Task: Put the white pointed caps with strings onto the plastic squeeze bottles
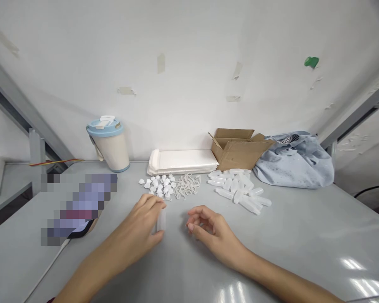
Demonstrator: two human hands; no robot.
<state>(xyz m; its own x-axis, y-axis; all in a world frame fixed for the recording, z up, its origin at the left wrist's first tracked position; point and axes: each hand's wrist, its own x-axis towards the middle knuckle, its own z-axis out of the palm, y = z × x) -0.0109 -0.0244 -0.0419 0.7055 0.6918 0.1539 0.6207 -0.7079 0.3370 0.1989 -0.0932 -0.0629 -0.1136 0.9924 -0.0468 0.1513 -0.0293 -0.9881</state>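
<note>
My left hand [145, 221] is closed around a small translucent plastic bottle [161, 219], its fingers at the far end and its thumb at the near end. To its right, my right hand [213, 229] is held over the table with loosely curled fingers and a gap before the thumb; nothing shows in it. Just beyond my left hand lies a pile of small white caps [159, 184]. Beside them is a heap of thin, pale curly strips [187, 186]. More translucent bottles [240, 189] lie in a loose pile beyond my right hand.
A stack of white flat boxes [185, 160] lies along the wall, beside an open cardboard box [243, 153]. Grey-blue cloth [293, 164] is bunched at the right. A lidded cup [110, 145] stands at the back left, with a blurred phone [82, 210] and its cable nearer.
</note>
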